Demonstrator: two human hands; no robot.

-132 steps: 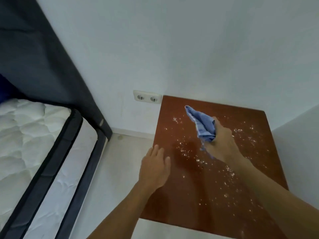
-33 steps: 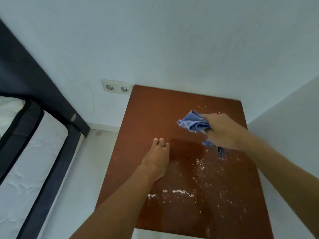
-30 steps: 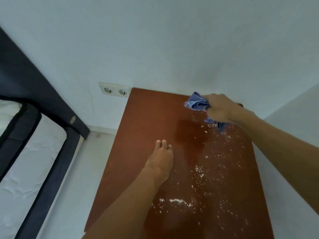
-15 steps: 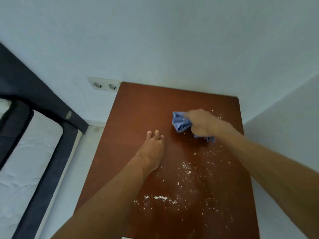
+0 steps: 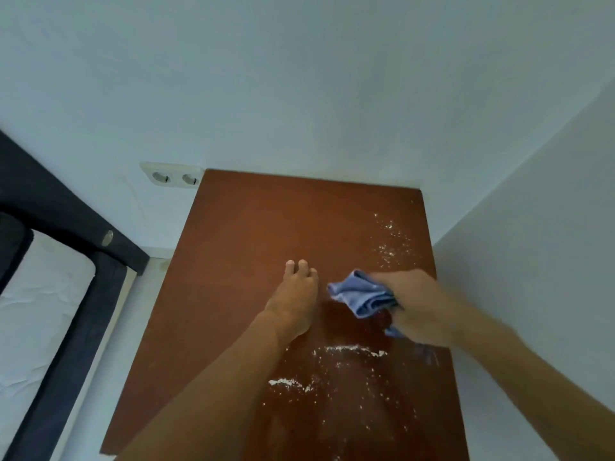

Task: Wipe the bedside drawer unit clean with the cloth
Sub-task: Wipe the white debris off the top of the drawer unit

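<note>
The brown top of the bedside drawer unit point(image 5: 253, 234) fills the middle of the view, its back edge against the wall. White powder point(image 5: 352, 351) lies in swept lines and specks on the near half, and more specks point(image 5: 391, 241) sit near the far right edge. My right hand point(image 5: 421, 307) grips a bunched blue cloth point(image 5: 361, 294) and presses it on the top right of centre. My left hand point(image 5: 296, 294) rests flat on the wood just left of the cloth, fingers together and pointing away.
A white double wall socket point(image 5: 173, 176) sits at the unit's back left corner. A white wall point(image 5: 532, 261) runs close along the right side. A bed with a dark frame point(image 5: 83, 241) and white mattress point(image 5: 36, 321) stands to the left across a strip of pale floor point(image 5: 133, 301).
My right hand has dragged the cloth from the far right corner back toward me, pulling powder into lines on the near half. The far left of the top now looks free of powder.
</note>
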